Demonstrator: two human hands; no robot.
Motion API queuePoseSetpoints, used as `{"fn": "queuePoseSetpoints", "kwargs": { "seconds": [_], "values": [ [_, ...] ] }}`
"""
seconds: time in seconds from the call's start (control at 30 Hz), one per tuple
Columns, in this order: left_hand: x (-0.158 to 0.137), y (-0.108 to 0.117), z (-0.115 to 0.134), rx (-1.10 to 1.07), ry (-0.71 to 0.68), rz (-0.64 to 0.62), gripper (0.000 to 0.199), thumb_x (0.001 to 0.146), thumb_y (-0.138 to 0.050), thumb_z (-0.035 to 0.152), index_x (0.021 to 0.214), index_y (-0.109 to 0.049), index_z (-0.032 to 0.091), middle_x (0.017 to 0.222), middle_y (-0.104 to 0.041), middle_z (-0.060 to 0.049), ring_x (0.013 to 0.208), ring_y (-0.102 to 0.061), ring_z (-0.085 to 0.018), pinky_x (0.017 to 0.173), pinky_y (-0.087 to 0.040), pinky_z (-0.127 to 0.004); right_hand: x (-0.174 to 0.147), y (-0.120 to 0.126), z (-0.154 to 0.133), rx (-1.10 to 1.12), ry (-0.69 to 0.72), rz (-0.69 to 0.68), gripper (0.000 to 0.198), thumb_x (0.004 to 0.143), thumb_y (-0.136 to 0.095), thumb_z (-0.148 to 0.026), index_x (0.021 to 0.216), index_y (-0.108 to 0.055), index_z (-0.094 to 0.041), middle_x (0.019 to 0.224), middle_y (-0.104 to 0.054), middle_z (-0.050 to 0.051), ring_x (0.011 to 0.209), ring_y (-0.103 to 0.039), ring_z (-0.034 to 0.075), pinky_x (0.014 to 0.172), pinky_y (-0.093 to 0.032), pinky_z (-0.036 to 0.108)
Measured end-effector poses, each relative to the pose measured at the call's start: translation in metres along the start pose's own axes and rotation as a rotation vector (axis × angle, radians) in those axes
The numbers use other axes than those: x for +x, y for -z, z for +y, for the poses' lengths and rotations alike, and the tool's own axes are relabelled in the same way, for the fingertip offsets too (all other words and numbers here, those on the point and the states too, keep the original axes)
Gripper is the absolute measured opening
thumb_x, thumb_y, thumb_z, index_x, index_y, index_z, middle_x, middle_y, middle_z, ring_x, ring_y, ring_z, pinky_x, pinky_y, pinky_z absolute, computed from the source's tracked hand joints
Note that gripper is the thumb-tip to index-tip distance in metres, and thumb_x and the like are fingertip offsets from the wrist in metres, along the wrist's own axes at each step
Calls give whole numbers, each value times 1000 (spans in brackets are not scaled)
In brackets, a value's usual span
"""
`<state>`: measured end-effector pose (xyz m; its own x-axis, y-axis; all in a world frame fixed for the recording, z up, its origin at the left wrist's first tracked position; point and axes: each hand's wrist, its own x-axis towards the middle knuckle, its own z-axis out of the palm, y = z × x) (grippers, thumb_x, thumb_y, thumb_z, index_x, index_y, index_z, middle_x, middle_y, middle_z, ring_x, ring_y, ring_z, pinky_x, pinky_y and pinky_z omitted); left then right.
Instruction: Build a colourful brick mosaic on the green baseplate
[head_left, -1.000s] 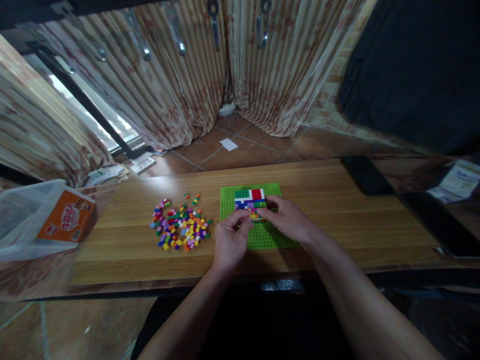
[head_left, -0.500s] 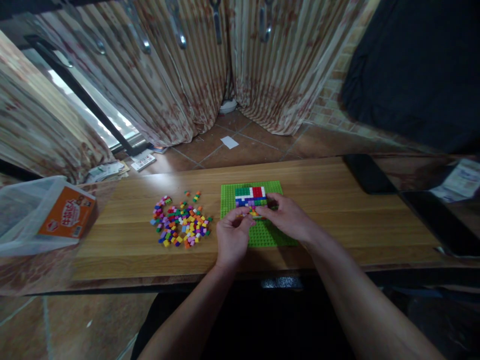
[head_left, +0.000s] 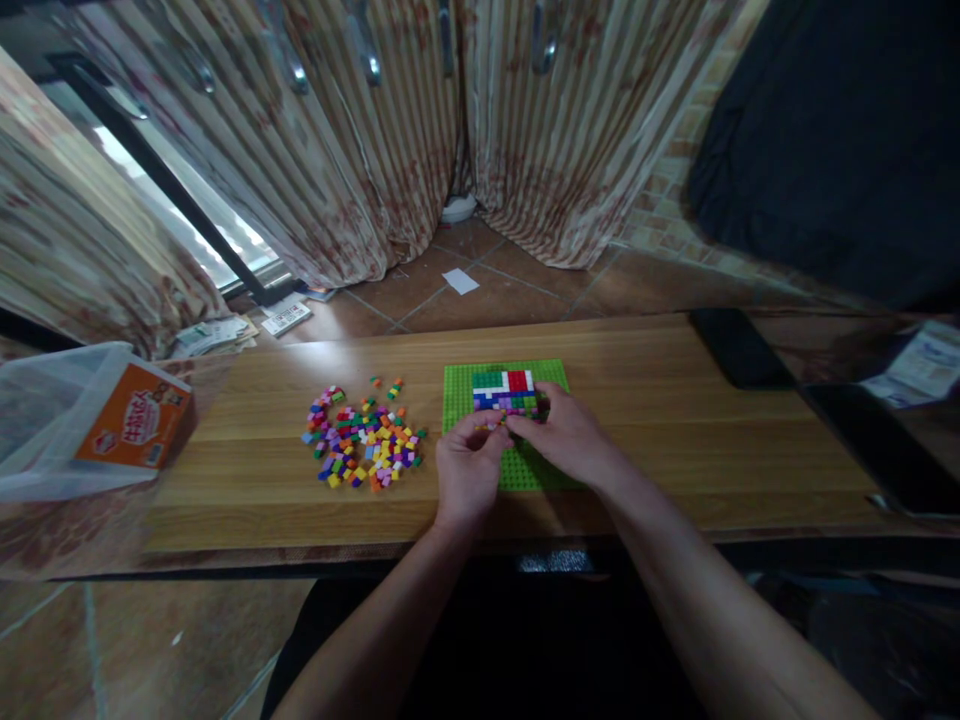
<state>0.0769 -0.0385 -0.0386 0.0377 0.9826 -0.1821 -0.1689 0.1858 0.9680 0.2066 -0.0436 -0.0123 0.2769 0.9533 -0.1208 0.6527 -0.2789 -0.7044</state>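
A green studded baseplate (head_left: 536, 474) lies on the wooden table, carrying a block of joined toy building bricks (head_left: 504, 386) in green, white, red, blue and purple. At the block's near edge, my left hand (head_left: 470, 465) is closed, thumb and forefinger pinched around small pink and yellow bricks that the fingers mostly hide. My right hand (head_left: 568, 432) curls against the block's right side, its thumb at the near edge close to the left fingertips. How firmly the right fingers grip is partly hidden. Left of the plate spreads a pile of loose coloured bricks (head_left: 364, 440).
A clear plastic bin (head_left: 45, 420) with an orange label stands at the table's left end. Toward the right lie a black phone (head_left: 739, 347) and another dark flat device (head_left: 881, 447). Striped curtains (head_left: 360, 150) hang beyond the table.
Both hands stay at the block's near edge, with the fingertips slightly shifted and covering more of the small bricks there. The whole view has moved a little.
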Motion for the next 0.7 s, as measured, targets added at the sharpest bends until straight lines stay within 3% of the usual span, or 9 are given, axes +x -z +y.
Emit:
{"fn": "queuePoseSetpoints", "kwargs": {
  "seconds": [0.27, 0.4, 0.5, 0.7],
  "values": [
    [0, 1, -1, 40, 23, -3, 18, 70, -73, 23, 87, -73, 17, 65, -71, 0, 54, -62, -11, 46, -44, -18, 1, -2, 1, 25, 26, 38, 40, 77, -70, -36, 113, -64, -19, 97, -74, 12, 85, -69, 28, 73, -52, 40],
    [-2, 5, 3, 51, 72, -62, 25, 71, -74, 27, 94, -72, 16, 63, -69, 1, 46, -57, -9, 40, -40, -17, 2, -3, 2, 31, 8, 47, 41, 76, -71, -35, 113, -63, -19, 98, -74, 11, 85, -69, 27, 73, -52, 39],
    [-3, 14, 11, 13, 50, -116, 29, 71, -77, 30, 95, -72, 15, 66, -70, 1, 46, -58, -8, 45, -46, -19, 2, -2, 5, 63, 20, 12, 43, 78, -70, -38, 115, -63, -18, 102, -74, 12, 89, -69, 27, 77, -52, 39],
    [7, 32, 23, -103, 25, -114, 26, 69, -82, 35, 83, -75, 14, 75, -74, -3, 64, -67, -11, 66, -56, -24, 8, 0, 20, 159, 61, -39, 50, 82, -68, -50, 119, -64, -16, 107, -74, 13, 94, -69, 27, 84, -53, 41]
  ]
}}
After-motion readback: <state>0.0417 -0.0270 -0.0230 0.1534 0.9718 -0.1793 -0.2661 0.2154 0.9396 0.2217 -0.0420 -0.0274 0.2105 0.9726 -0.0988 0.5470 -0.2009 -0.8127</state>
